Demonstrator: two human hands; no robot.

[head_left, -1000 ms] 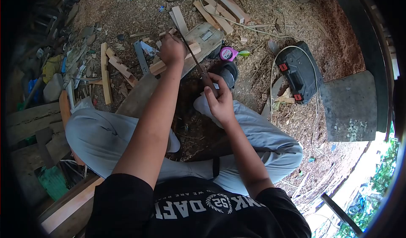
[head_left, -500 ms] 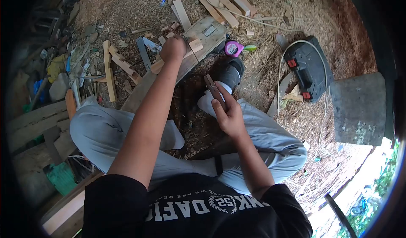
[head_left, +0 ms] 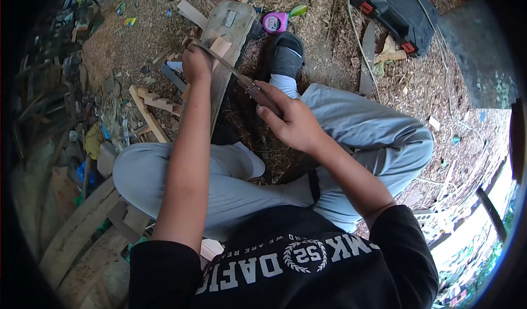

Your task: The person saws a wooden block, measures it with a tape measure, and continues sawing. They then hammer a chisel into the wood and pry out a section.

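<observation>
Your right hand (head_left: 295, 120) drew back, seemingly mid-stroke | fingers clasp bladed tool (head_left: 251, 86) across wood strip (head_left: 222, 45) | left hand (head_left: 197, 65): can't tell

The bladed hand tool (head_left: 237, 74) comprises a narrow, straight, grey metal blade and a brown handle; the handle is seated in the right hand (head_left: 293, 121), and the blade slants away from it, up and to the left, crossing over the wooden piece. The wooden piece (head_left: 221, 46) is a pale, straight-edged length of bare timber, positioned at an angle on the long board (head_left: 241, 21), its middle portion concealed by the left hand (head_left: 197, 65) gripping it.
</observation>
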